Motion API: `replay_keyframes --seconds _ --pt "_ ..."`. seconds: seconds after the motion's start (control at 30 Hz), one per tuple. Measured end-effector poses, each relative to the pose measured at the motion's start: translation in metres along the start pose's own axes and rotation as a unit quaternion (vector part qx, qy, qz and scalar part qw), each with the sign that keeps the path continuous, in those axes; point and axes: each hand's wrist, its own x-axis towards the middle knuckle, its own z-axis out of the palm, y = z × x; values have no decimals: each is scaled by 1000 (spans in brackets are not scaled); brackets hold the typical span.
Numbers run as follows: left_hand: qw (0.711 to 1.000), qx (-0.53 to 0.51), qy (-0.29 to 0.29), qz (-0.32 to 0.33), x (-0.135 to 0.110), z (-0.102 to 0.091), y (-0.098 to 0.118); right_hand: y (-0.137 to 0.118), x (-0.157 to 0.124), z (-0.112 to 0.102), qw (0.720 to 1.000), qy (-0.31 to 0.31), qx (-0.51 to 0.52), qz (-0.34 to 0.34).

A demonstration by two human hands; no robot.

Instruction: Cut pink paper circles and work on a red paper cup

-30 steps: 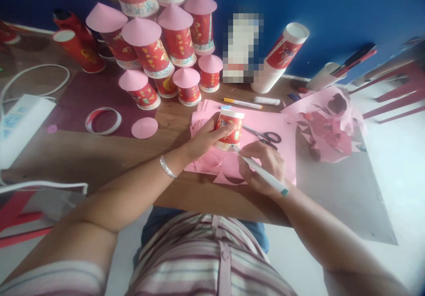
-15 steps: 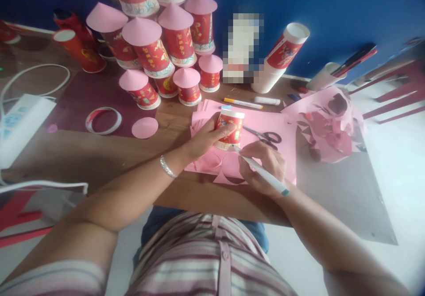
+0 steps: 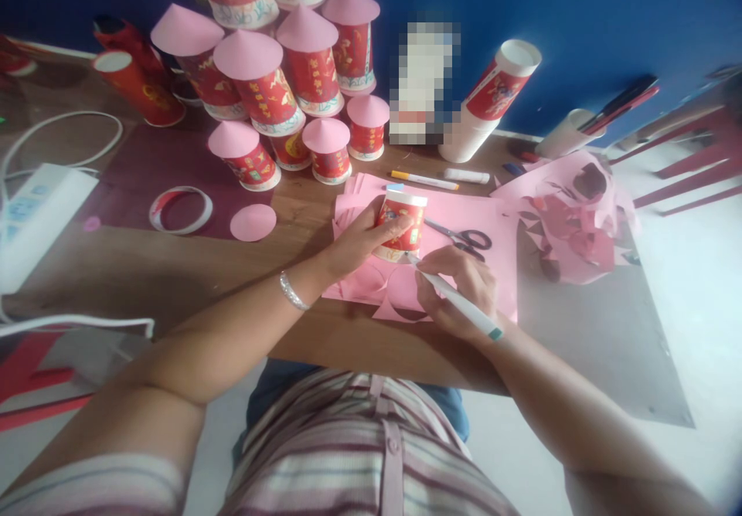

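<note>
My left hand [image 3: 371,232] is wrapped around a small red paper cup [image 3: 413,229] with white bands at its top and bottom. In my right hand [image 3: 464,284] is a white marker [image 3: 464,305] with a green end, gripped like a pen. Its tip meets the cup's lower white band, where some markings show. Under both hands lie pink paper sheets [image 3: 487,269], some with round cuts. Black-handled scissors [image 3: 461,238] rest on the sheets just beyond my right hand.
Red cups with pink cone roofs [image 3: 249,56] stand grouped at the back left. A tape roll [image 3: 181,232] and a pink paper disc [image 3: 253,223] lie left. Behind the sheets are a yellow marker [image 3: 426,181] and stacked cups [image 3: 502,79]. Paper scraps [image 3: 580,230] lie right; a power strip [image 3: 40,222] far left.
</note>
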Motion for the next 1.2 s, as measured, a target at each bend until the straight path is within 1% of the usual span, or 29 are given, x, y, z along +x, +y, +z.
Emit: replay_keyframes --seconds 0.67,1.2 --pt "1000 -5 -6 -6 0 0 1 0 0 0 1000 -5 12 -4" --pt "1000 -3 0 -2 0 0 0 0 0 -2 1000 -4 7 -1"
